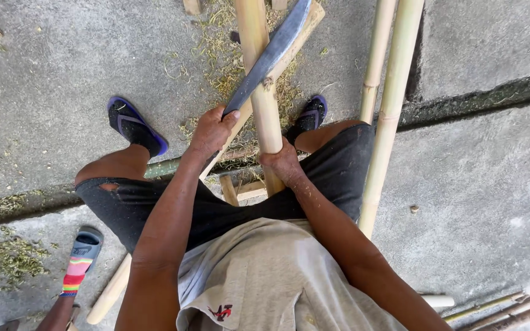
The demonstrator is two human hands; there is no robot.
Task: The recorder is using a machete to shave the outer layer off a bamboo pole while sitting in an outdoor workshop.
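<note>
A left hand (213, 130) gripped a curved blade (269, 56) against a bamboo pole (264, 104) clasped by the right hand (282, 162), shavings (225, 61) already littering the concrete floor (62, 67), trimming apparently unfinished.

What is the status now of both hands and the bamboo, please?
Left hand shut on knife, blade laid across bamboo pole. Right hand shut on same pole, below the blade. Two more poles alongside at right, apart.

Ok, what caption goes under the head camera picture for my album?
Left hand holds a long curved blade against a bamboo pole gripped by the right hand.
</note>
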